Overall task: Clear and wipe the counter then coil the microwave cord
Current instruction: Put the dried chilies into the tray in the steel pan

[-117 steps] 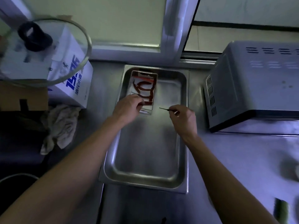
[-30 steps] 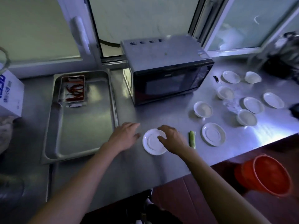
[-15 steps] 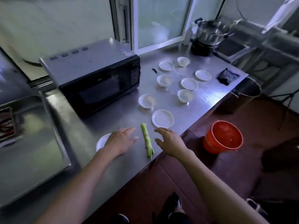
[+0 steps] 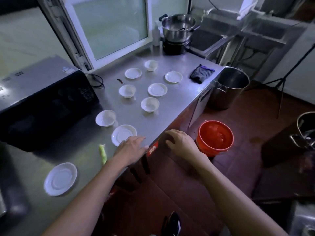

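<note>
both hands empty, left hand point(image 4: 132, 148) flat-fingered by saucer point(image 4: 124, 134), right hand point(image 4: 180, 142) loosely curled off counter point(image 4: 179, 97) edge; best stack nearest dishes first.

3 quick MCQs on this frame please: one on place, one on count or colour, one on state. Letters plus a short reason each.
1. Where is the green vegetable piece?
A. in the bucket
B. on the counter, between two saucers
C. on the microwave

2. What colour is the bucket on the floor?
A. red-orange
B. blue
C. white

3. What is the left hand doing?
A. gripping a bowl
B. holding a cloth
C. open, holding nothing

Key: 1 B, it lies on the counter between two saucers. 2 A, red-orange rim and wall. 3 C, fingers extended at the counter edge.
</note>
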Demonstrator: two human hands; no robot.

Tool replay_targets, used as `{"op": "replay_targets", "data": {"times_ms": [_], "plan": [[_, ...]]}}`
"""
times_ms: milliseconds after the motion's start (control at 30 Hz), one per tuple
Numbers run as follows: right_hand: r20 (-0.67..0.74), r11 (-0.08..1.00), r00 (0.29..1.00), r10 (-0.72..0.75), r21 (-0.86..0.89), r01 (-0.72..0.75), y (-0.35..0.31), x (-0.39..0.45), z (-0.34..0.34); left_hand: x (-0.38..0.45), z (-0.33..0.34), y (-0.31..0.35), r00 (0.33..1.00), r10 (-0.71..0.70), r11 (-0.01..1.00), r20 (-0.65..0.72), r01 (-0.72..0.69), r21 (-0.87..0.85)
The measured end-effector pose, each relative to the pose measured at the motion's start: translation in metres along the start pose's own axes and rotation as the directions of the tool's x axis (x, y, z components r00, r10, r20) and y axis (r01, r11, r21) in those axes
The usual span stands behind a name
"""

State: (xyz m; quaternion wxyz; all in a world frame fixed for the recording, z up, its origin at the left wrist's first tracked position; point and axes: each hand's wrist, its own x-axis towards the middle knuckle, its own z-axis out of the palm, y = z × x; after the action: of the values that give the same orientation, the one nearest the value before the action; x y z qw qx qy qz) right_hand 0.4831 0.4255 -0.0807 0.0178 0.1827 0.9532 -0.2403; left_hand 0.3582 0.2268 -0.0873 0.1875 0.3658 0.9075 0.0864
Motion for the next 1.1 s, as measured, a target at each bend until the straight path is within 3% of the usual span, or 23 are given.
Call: {"op": "replay_targets", "data": {"times_ms": [467, 900, 1100], "plan": [[-0.020, 0.997, 0.998, 0.065, 0.051, -0.064, 0.091, 0.038, -0.045, 0.093, -0.003, 0.076, 0.998, 0.058, 0.998, -0.001, -0.058, 0.023], [0.072, 0.993, 0.991, 0.114, -0.039, -0.111, 0.110, 0.193, -0.064, 0.248, -0.031, 0.051, 0.998, 0.053, 0.979, -0.047, -0.061, -0.196], [0.100, 0.996, 0.993, 0.055, -0.074, -0.047, 0.106, 0.261, -0.088, 0.292, -0.071, 0.008, 0.996, -0.055, 0.979, -0.077, 0.039, -0.199]]}}
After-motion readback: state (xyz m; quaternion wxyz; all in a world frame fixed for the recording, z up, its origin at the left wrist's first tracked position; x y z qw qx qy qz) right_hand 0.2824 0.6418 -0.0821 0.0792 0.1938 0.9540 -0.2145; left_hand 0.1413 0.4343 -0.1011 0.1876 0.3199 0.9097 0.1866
